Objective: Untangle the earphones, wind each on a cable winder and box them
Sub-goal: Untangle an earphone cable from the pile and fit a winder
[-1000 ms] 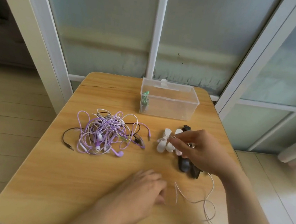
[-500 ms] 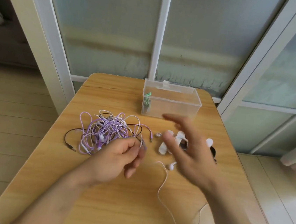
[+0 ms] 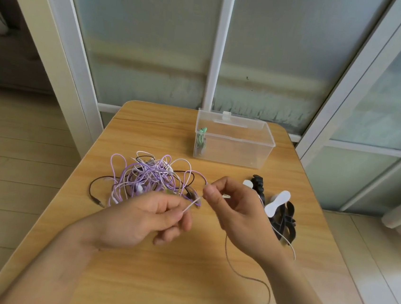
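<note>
A tangle of purple, white and black earphone cables (image 3: 147,178) lies on the left middle of the wooden table (image 3: 168,279). Above the table's centre, my left hand (image 3: 142,220) and my right hand (image 3: 235,215) each pinch a thin white earphone cable (image 3: 192,204) stretched between them. Its loose length (image 3: 248,278) trails down toward the table's front right. White and black cable winders (image 3: 275,206) lie to the right of my right hand. A clear plastic box (image 3: 235,143) stands at the back, with a green wound earphone (image 3: 201,139) inside its left end.
The table's edges drop off to a wooden floor on the left and tiled floor on the right. Frosted glass panels with white frames stand right behind the table.
Both hands rose from the table and came together. The left hand, which lay flat, now pinches the white cable; the right left the winders and pinches the same cable.
</note>
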